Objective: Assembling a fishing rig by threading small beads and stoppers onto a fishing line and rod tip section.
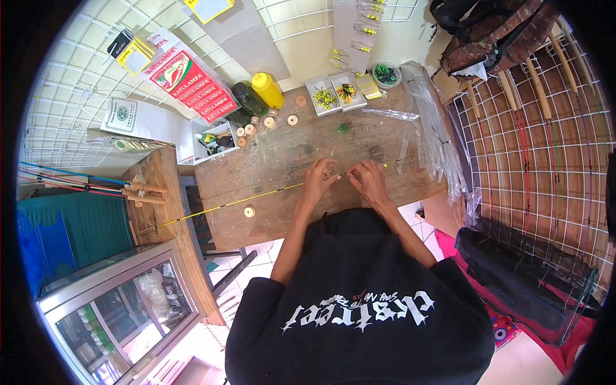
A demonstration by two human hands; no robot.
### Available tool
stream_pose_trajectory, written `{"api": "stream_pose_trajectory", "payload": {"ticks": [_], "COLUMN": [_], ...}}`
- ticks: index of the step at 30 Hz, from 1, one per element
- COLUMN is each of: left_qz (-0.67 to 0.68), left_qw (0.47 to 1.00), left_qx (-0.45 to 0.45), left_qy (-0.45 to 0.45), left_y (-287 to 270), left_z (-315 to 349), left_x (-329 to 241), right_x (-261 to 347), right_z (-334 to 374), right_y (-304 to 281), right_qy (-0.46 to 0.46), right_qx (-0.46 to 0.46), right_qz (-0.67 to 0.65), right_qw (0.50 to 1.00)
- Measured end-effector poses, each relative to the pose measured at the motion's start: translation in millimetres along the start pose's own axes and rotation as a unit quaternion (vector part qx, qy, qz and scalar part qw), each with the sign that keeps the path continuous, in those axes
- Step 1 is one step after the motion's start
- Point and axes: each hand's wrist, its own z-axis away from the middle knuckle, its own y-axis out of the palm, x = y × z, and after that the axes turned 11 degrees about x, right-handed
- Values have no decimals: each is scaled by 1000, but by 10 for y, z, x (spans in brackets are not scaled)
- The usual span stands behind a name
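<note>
A thin yellow fishing rod (256, 195) with dark bands lies slantwise over the wooden table, its thick end past the left edge. Close to its thin end, my left hand (319, 178) pinches it with bent fingers. Just to the right, my right hand (367, 179) closes its fingertips on the same stretch of rod. Whatever fine part sits between the two hands is too small to make out. Beyond my right hand the tip runs on, with a small yellow spot on it. A wooden ring (249, 211) lies near the rod.
At the table's back stand a yellow bottle (267, 90), a dark bottle (249, 99), several wooden spools (269, 122) and white trays (324, 96) of small floats. Clear plastic sleeves (428, 122) cover the right edge. More rods (539, 90) hang on the right-hand wire grid.
</note>
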Motion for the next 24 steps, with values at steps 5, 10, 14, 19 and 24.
{"api": "stream_pose_trajectory", "payload": {"ticks": [5,10,14,19,24], "left_qz": [-40,-2,-29,-67,-85], "left_qw": [999,999,999,997,996], "left_qx": [-17,-27,-41,-35,-16], "left_qy": [6,32,15,19,19], "left_y": [-14,7,19,-1,-17], "left_z": [11,6,2,-3,9], "left_x": [70,153,146,165,144], "right_x": [-5,-13,-22,-3,-5], "right_z": [3,12,15,14,15], "right_y": [3,11,7,5,5], "right_qy": [5,12,12,20,20], "right_qx": [-7,3,5,11,14], "right_qz": [-39,-41,-44,-39,-38], "right_qw": [999,999,999,999,999]}}
